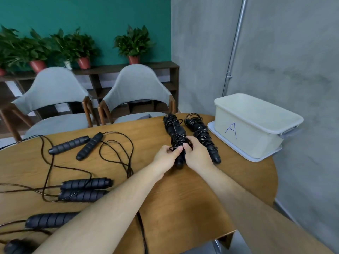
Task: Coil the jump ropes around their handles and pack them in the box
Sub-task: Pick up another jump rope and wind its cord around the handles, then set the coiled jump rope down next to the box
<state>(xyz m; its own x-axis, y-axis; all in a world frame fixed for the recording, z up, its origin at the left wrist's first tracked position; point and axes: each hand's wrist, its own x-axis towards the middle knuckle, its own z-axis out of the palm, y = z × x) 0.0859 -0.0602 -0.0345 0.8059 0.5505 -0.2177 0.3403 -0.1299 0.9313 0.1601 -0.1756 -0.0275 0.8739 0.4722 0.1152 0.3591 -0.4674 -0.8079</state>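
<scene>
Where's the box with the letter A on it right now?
In the head view, the box stands at the table's far right edge, just right of two coiled jump ropes.

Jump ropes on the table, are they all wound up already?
No: only the held bundle and the second bundle beside the box are coiled, while several loose ropes lie spread over the table.
</scene>
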